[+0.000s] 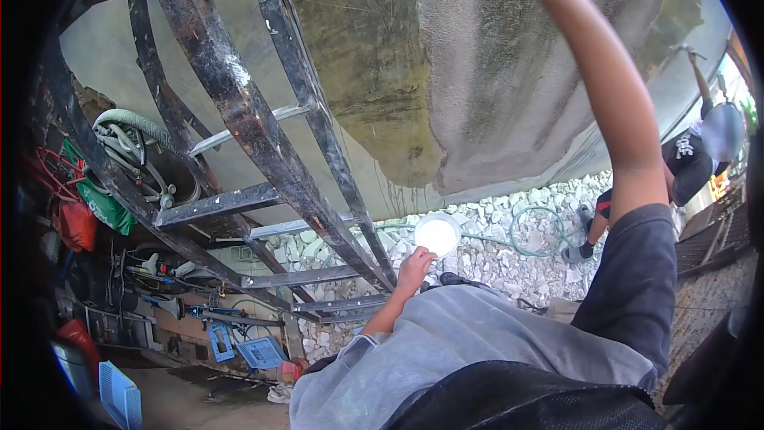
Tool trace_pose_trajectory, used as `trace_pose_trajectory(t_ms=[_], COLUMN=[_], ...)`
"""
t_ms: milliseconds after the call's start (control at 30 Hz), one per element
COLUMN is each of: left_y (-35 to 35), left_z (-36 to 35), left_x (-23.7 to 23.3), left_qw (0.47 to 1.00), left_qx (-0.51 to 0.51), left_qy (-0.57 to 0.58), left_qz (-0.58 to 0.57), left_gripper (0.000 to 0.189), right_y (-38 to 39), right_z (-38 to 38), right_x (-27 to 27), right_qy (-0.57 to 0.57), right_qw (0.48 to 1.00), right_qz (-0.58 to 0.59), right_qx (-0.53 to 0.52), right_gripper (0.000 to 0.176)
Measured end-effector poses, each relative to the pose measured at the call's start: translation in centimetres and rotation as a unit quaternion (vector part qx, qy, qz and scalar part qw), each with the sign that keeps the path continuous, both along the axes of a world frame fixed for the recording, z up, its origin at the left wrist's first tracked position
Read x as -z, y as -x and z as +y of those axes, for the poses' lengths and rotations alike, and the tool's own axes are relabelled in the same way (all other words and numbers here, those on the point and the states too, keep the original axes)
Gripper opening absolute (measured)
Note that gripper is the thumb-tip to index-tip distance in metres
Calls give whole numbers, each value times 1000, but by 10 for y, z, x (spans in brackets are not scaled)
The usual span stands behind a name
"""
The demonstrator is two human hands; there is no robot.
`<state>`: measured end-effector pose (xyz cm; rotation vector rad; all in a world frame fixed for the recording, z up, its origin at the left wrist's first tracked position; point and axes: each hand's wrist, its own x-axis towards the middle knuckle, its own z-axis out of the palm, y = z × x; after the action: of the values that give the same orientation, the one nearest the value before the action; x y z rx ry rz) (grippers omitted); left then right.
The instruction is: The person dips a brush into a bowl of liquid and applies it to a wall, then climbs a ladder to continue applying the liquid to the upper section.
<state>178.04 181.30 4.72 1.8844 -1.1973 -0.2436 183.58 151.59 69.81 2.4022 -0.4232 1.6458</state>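
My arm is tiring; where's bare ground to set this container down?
Open rubble lies between the green hose, the co-worker's shoe and your shirt; some floor shows beside the blue basket. It's crowded around the metal frame and green bag.

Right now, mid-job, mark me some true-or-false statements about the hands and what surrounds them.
1. The left hand grips the edge of the white bowl. True.
2. The right hand is on the bowl too. False: the right arm reaches up and its hand is out of view.
3. Green hose lies on the broken stones. True.
4. The metal frame is on the right. False: the rungs and rails of the metal frame are on the left.
5. Another person raises an arm toward the wall. True.
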Motion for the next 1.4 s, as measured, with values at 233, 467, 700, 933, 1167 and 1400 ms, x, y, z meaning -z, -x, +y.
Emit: trace_pose_trajectory(t_ms=[233, 467, 700, 933, 1167, 1400], left_y=[-1, -5, -7, -9, -9, -11], left_z=[5, 14, 16, 14, 21, 32], left_x=[2, -6, 4, 6, 3, 6], left_qw=[1000, 1000, 1000, 999, 999, 999], left_qx=[-1, -12, -28, -38, -40, -42], left_qy=[-4, -6, 9, 8, -3, -15], left_qz=[-19, -6, -7, -21, -12, -1], left_gripper=[13, 14, 16, 16, 14, 14], right_y=[-32, -34, 7, -17, 16, 9], right_z=[24, -24, -34, -61, -23, -48], right_x=[200, 93, 30, 313, 571, 379], right_qy=[-43, -84, 13, -18, -276, -205], right_qw=[886, 974, 997, 965, 844, 916], right_qz=[460, 208, -69, 228, 458, 338], right_qx=[-37, -17, -17, 124, 50, 59], right_gripper=[34, 44, 45, 49, 38, 32])
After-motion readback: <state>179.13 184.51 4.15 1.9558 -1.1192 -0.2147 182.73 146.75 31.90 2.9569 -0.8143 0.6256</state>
